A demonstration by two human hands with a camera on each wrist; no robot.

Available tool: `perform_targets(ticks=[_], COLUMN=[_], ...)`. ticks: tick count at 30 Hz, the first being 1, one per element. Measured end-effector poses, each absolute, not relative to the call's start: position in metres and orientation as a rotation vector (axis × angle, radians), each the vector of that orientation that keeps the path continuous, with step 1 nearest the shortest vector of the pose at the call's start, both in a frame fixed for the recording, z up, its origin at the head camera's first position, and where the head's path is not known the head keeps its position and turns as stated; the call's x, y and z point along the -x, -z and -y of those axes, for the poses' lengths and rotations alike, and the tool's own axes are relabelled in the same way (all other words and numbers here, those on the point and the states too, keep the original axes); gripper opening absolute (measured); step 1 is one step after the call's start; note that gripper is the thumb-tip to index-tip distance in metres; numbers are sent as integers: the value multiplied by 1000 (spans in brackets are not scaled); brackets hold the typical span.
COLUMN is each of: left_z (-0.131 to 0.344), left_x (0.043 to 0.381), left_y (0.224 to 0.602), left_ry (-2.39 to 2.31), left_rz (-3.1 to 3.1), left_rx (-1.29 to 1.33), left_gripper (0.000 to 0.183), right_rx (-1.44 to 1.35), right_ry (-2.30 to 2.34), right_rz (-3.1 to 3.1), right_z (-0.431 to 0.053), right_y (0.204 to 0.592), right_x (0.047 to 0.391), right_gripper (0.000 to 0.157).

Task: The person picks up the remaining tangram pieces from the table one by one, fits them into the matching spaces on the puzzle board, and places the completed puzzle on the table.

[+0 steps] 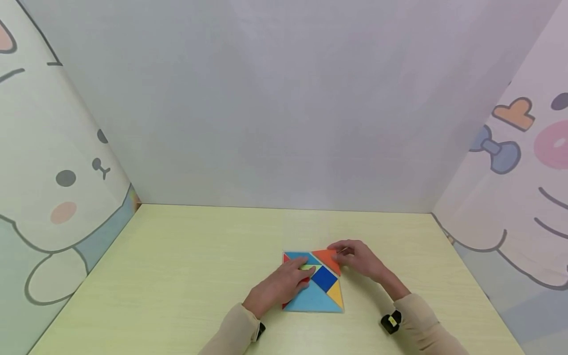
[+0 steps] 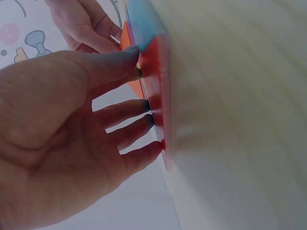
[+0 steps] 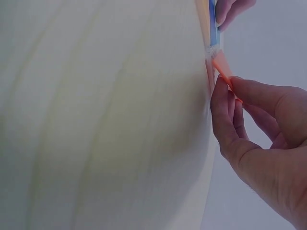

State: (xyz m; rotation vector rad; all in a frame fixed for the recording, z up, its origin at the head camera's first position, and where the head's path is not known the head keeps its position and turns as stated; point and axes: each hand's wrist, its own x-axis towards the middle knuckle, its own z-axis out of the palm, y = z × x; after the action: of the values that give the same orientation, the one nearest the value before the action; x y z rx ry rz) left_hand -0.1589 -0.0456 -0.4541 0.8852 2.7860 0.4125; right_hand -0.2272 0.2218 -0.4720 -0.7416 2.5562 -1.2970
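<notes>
A square tangram puzzle (image 1: 312,301) lies on the table, its flat pieces in blue, red, yellow and green. My left hand (image 1: 284,283) rests across its left part, fingertips touching the pieces and hiding some of them. In the left wrist view, the fingers (image 2: 129,108) are spread and press on the red piece (image 2: 156,81) along the edge. At the far right corner, my right hand (image 1: 359,259) pinches an orange triangle (image 1: 327,259) between thumb and fingers. The right wrist view shows this orange triangle (image 3: 223,69) tilted up at the puzzle's edge.
The pale wood-patterned table (image 1: 177,271) stretches around the puzzle. A grey-white panel (image 1: 284,108) stands behind it. Printed cartoon panels (image 1: 66,148) rise at both sides. A black wrist device (image 1: 391,322) sits by the right sleeve.
</notes>
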Motion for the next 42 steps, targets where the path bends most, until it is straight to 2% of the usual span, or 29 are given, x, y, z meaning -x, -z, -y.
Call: perform_targets(ticks=[19, 42], left_z=[44, 43], left_x=[160, 160], left_y=[454, 455], left_ry=[-389, -383], left_rz=[-2783, -2792], left_rx=[-874, -882], left_gripper=[48, 48], right_rx=[806, 700], right_ry=[1273, 1188], right_rz=[-2583, -2689], right_z=[-216, -212], right_y=[475, 474], right_x=[228, 224], right_gripper=[25, 22])
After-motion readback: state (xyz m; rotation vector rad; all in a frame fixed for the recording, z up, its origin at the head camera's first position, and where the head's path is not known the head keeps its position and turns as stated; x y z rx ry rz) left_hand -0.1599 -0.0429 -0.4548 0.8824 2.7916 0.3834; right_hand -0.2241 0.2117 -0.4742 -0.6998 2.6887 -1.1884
